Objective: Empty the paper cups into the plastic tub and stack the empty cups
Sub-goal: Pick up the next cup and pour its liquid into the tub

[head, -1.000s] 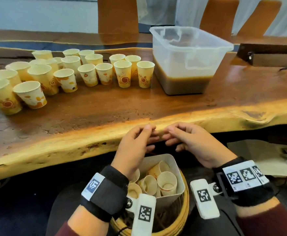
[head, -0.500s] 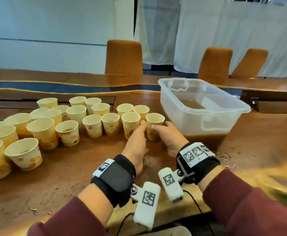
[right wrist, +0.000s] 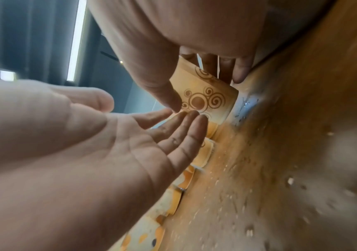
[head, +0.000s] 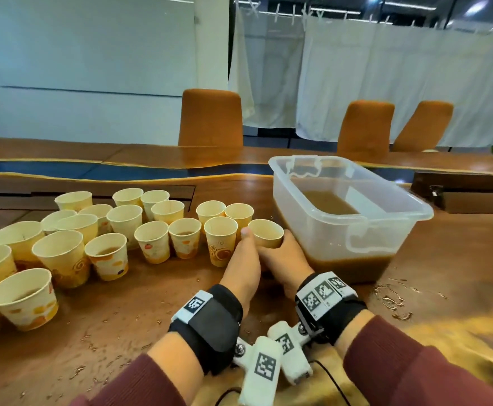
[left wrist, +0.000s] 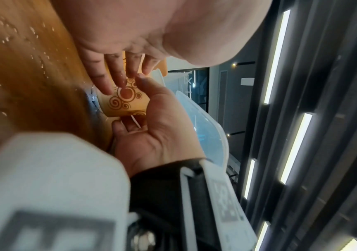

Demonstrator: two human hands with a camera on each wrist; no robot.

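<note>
The rightmost paper cup, cream with brown swirls, stands on the wooden table just left of the plastic tub. My right hand grips it, thumb on one side and fingers on the other. My left hand lies against the cup's left side with straight fingers touching it. The clear tub holds brown liquid. Several more cups stand in rows to the left, some with brown liquid inside.
Wet spots and crumbs dot the table near the tub's front right corner. A dark box sits at the far right. Three orange chairs stand behind the table. The nearest neighbouring cup stands close to my left hand.
Both hands went from the table's near edge, above a basket of empty cups, forward to the rightmost cup. My right hand has closed round it and my left hand touches it.
</note>
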